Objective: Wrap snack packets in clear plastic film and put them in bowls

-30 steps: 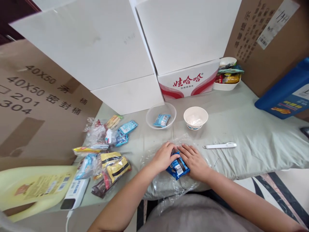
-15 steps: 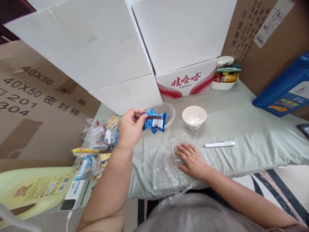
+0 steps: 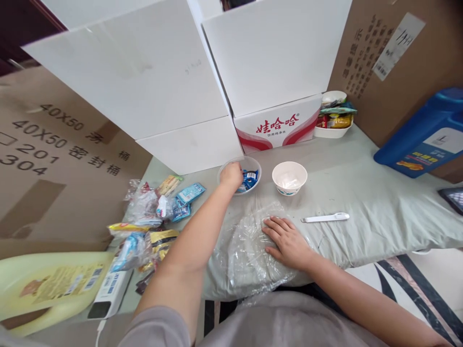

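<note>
My left hand [image 3: 231,176] reaches into a clear plastic bowl [image 3: 257,185] near the white boxes. Its fingers are curled down at the left edge of a small blue snack packet [image 3: 250,177]; the fingertips are hidden. More blue wrapping shows under that packet in the bowl. My right hand [image 3: 288,242] lies flat with fingers spread, on a crumpled clear plastic bag [image 3: 249,250]. A white paper bowl [image 3: 289,178] with clear plastic inside stands beyond it. A white box cutter [image 3: 325,218] lies to its right.
Wrapped snacks [image 3: 144,205] pile up at the left, with light-blue packets [image 3: 190,193] beside them. A power strip [image 3: 110,294] and yellow jug [image 3: 43,284] sit front left. White boxes [image 3: 188,144] wall the back. A blue jug [image 3: 419,140] and snack-filled container [image 3: 333,131] stand right.
My left hand has gone from holding a blue packet in front of the bowl to down inside it. My right hand stays flat on the plastic bag. The view has shifted slightly.
</note>
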`<action>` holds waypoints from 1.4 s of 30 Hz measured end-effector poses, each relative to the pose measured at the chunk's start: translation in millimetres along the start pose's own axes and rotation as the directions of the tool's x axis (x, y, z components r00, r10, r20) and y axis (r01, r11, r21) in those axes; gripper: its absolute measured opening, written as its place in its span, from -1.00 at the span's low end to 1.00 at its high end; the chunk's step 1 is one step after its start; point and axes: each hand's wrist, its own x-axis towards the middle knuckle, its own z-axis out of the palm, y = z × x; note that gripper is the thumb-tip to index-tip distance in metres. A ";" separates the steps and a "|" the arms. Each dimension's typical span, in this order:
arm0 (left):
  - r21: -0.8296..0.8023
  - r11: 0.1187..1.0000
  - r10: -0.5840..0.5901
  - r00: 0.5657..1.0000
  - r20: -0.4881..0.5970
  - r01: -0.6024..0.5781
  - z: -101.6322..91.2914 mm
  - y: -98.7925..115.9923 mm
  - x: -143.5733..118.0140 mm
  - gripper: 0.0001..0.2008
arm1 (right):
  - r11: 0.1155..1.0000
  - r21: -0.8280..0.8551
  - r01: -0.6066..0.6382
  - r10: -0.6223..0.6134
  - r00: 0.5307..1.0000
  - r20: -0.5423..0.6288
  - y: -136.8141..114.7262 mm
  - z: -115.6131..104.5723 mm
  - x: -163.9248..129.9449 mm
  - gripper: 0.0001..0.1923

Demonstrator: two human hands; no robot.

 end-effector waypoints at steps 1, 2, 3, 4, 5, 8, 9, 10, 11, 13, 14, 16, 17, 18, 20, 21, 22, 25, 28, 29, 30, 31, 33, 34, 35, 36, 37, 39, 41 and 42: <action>0.010 1.000 0.006 1.000 -0.022 -0.006 -6.4 -2.0 -1.1 -0.83 | 1.000 0.002 -0.001 0.001 1.000 -0.001 0.1 0.1 0.0 -0.48; 0.020 1.000 0.012 0.999 -0.052 -0.011 -13.0 -3.6 -2.7 -0.82 | 1.000 0.004 -0.003 0.003 1.000 -0.004 0.2 0.2 -0.1 -0.48; 0.028 0.999 0.018 0.996 -0.087 -0.016 -19.0 -4.6 -4.8 -0.81 | 1.000 0.004 -0.003 0.003 1.000 -0.007 0.2 0.3 -0.2 -0.48; 0.034 0.999 0.027 0.992 -0.124 -0.023 -23.6 -5.0 -7.0 -0.81 | 1.000 0.005 -0.002 0.003 1.000 -0.010 0.2 0.4 -0.3 -0.49; 0.034 0.999 0.040 0.988 -0.151 -0.035 -26.3 -4.7 -9.4 -0.80 | 1.000 0.004 0.000 0.001 1.000 -0.013 0.2 0.6 -0.4 -0.49; -0.029 0.993 0.114 0.990 -0.083 -0.117 -20.4 -0.5 -16.0 -0.83 | 1.000 -0.001 0.003 -0.003 1.000 -0.021 0.2 1.1 -0.4 -0.49; -0.060 0.988 0.144 0.989 -0.029 -0.145 -14.7 1.7 -17.5 -0.85 | 1.000 -0.005 0.004 -0.004 1.000 -0.022 0.3 1.2 -0.3 -0.49; -0.087 0.982 0.170 0.985 0.018 -0.168 -8.4 4.0 -18.6 -0.87 | 1.000 -0.010 0.004 -0.004 1.000 -0.023 0.4 1.3 -0.1 -0.50; -0.108 0.977 0.190 0.980 0.051 -0.184 -2.5 6.1 -19.6 -0.88 | 1.000 -0.015 0.006 -0.006 1.000 -0.024 0.5 1.3 0.1 -0.50; -0.130 0.972 0.207 0.976 0.069 -0.197 5.1 9.5 -22.3 -0.85 | 1.000 -0.025 0.010 -0.010 1.000 -0.021 0.8 1.3 0.1 -0.50; -0.146 0.969 0.206 0.977 0.047 -0.197 5.9 10.5 -25.4 -0.80 | 0.999 -0.031 0.012 -0.012 1.000 -0.017 0.9 1.4 0.0 -0.50; -0.202 0.955 0.199 0.974 -0.112 -0.219 2.8 11.7 -39.0 -0.72 | 0.999 -0.050 0.004 -0.005 1.000 -0.010 0.9 2.4 -0.8 -0.49; -0.235 0.939 0.198 0.952 -0.232 -0.252 0.4 11.9 -50.6 -0.70 | 0.998 -0.066 -0.009 0.009 1.000 -0.011 0.8 3.4 -1.4 -0.46; -0.261 0.917 0.204 0.915 -0.348 -0.303 -1.3 12.1 -65.5 -0.72 | 0.996 -0.088 -0.029 0.028 0.999 -0.016 0.6 4.8 -1.9 -0.42; -0.272 0.862 0.270 0.842 -0.467 -0.428 0.9 11.6 -103.1 -0.79 | 0.987 -0.139 -0.077 0.074 0.997 -0.028 0.0 8.4 -2.7 -0.31; -0.266 0.838 0.347 0.841 -0.416 -0.477 5.7 10.2 -123.2 -0.80 | 0.982 -0.164 -0.096 0.093 0.995 -0.029 -0.4 10.4 -2.8 -0.25; -0.249 0.821 0.435 0.844 -0.313 -0.515 12.7 7.6 -141.8 -0.81 | 0.977 -0.186 -0.108 0.105 0.994 -0.026 -0.8 12.3 -2.8 -0.21; -0.089 0.883 0.463 0.886 0.003 -0.461 39.5 -11.6 -174.8 -0.78 | 0.966 -0.230 -0.116 0.118 0.993 -0.008 -1.8 16.1 -2.1 -0.17; 0.119 0.980 0.162 0.986 -0.029 -0.157 55.9 -42.4 -171.8 -0.60 | 0.959 -0.251 -0.132 0.139 0.990 0.010 -2.9 16.4 -1.2 -0.18; 0.140 0.988 0.081 0.994 -0.068 -0.071 56.7 -51.4 -168.8 -0.57 | 0.957 -0.255 -0.140 0.150 0.989 0.019 -3.4 15.8 -1.0 -0.19; 0.134 0.991 0.040 0.994 -0.106 -0.026 55.4 -58.4 -167.8 -0.57 | 0.954 -0.258 -0.150 0.162 0.986 0.029 -4.1 15.0 -0.8 -0.19; 0.106 0.994 0.049 0.989 -0.138 -0.035 52.6 -62.5 -170.2 -0.60 | 0.952 -0.260 -0.161 0.177 0.983 0.039 -5.0 14.1 -0.6 -0.20; -0.004 0.979 0.201 0.966 -0.163 -0.205 45.1 -62.7 -186.9 -0.73 | 0.947 -0.262 -0.188 0.210 0.976 0.059 -7.3 12.1 -0.7 -0.21; -0.078 0.940 0.318 0.936 -0.148 -0.332 41.7 -59.8 -200.7 -0.78 | 0.943 -0.264 -0.204 0.228 0.971 0.065 -8.6 11.0 -1.0 -0.21; -0.159 0.877 0.441 0.891 -0.107 -0.453 39.3 -56.3 -216.6 -0.79 | 0.938 -0.268 -0.220 0.246 0.967 0.068 -10.0 10.0 -1.4 -0.21; -0.234 0.806 0.550 0.834 -0.044 -0.544 38.2 -53.2 -233.5 -0.78 | 0.932 -0.273 -0.238 0.265 0.962 0.066 -11.2 8.9 -2.0 -0.22; -0.277 0.758 0.617 0.787 0.015 -0.590 38.6 -51.5 -250.1 -0.74 | 0.925 -0.279 -0.258 0.285 0.957 0.062 -12.1 7.8 -2.8 -0.22; -0.259 0.739 0.660 0.746 0.093 -0.621 43.5 -54.6 -277.8 -0.55 | 0.912 -0.286 -0.294 0.320 0.946 0.049 -11.9 4.7 -4.8 -0.24; -0.178 0.751 0.657 0.747 0.105 -0.635 51.8 -66.1 -294.9 -0.49 | 0.904 -0.286 -0.319 0.342 0.939 0.034 -7.4 -0.9 -7.7 -0.27; -0.145 0.748 0.662 0.744 0.092 -0.647 56.0 -73.8 -299.4 -0.57 | 0.901 -0.282 -0.328 0.348 0.937 0.022 -3.3 -5.1 -9.7 -0.29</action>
